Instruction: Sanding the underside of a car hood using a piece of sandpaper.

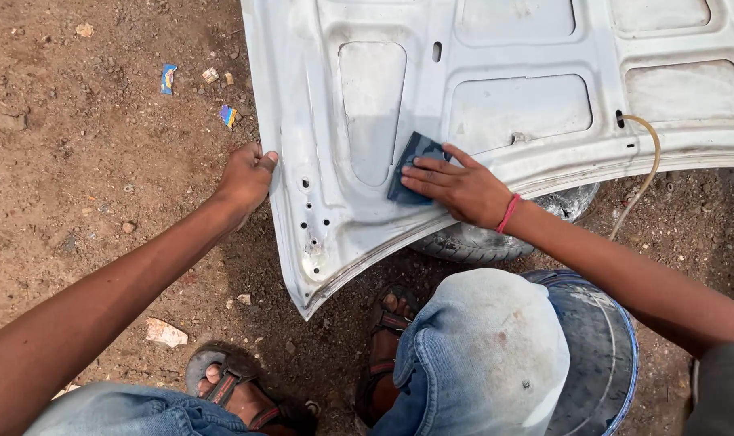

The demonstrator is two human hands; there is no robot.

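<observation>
Right hand (457,190) at frame centre, fingers flat, pressing dark sanding sheet (414,166) onto white car panel (496,97) spanning upper right; left hand (244,179) left of centre, fingers curled, gripping panel's left edge; tyre (472,241) beneath.

Bright, even daylight falls from above. Soft shadow pools on the dirt ground (100,161) beneath the white car panel (528,48), whose surface shows mild glare. Focus is sharp throughout; the frame edges bend slightly, wide-angle.
</observation>
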